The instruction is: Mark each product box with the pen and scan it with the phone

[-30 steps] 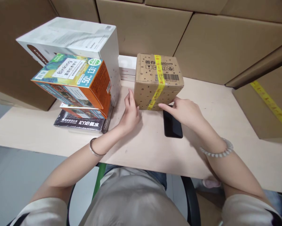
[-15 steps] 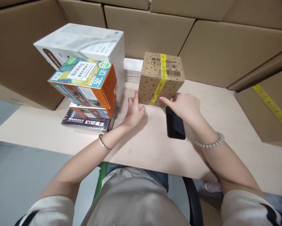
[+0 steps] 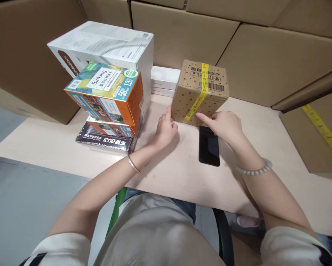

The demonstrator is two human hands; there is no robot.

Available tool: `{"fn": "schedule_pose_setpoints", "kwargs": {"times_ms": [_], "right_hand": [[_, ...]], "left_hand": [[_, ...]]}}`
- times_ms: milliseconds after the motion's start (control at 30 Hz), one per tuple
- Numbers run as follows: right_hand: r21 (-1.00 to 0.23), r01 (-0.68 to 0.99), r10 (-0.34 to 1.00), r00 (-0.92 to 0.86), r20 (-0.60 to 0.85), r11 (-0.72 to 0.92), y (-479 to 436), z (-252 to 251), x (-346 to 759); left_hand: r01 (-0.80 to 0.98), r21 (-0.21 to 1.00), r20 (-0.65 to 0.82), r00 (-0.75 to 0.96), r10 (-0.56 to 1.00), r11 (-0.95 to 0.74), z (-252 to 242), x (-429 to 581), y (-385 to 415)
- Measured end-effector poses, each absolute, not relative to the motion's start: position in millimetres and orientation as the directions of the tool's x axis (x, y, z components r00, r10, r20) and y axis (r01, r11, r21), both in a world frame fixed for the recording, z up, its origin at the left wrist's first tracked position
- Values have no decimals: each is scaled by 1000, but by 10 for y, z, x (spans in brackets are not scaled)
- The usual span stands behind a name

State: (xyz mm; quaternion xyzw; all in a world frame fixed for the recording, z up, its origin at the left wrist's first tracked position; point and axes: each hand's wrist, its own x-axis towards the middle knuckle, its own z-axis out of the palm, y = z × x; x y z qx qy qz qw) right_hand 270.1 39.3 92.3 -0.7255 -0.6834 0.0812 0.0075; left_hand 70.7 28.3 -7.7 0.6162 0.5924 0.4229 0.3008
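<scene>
A brown cardboard box [image 3: 192,94] with yellow tape and dot marks stands toward the back of the table. Against its lower left corner rests my left hand [image 3: 166,129], fingers apart, not wrapped round anything. At its lower right front is my right hand [image 3: 226,123], with the thumb on the front face; its other fingers are partly hidden behind the thumb and beside the box. A black phone [image 3: 209,147] lies flat just in front of the box, under the right hand's near side.
On the left, orange and blue Binking boxes [image 3: 99,83] sit on a dark flat box [image 3: 105,141], before a large white box [image 3: 107,40]. Thin white boxes [image 3: 164,79] lie behind. A taped carton [image 3: 315,129] is on the right, and tall cardboard [image 3: 179,37] stands along the back.
The camera view has shifted slightly. The brown box and both hands have moved a little right relative to the phone, the hands staying at the box's lower edges.
</scene>
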Motion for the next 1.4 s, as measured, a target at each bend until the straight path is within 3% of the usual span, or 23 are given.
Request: {"fn": "schedule_pose_setpoints", "kwargs": {"times_ms": [367,767,933,1300,1400], "right_hand": [[-157,981,986,96,-140,-117,390,928,2828],[-147,981,990,122,-64,-130,603,839,2912],[-160,980,992,108,-70,-118,816,777,2791],[-121,972,980,196,-37,-199,1060,717,2866],[-78,992,994,96,-43,-99,948,725,2663]], "left_hand": [[276,959,84,-77,994,-60,-46,927,366],[292,956,-9,-63,998,27,56,1183,638],[290,957,-30,27,999,21,52,1190,776],[506,856,-5,219,976,-109,65,887,173],[616,756,15,320,947,-220,34,697,-66]]}}
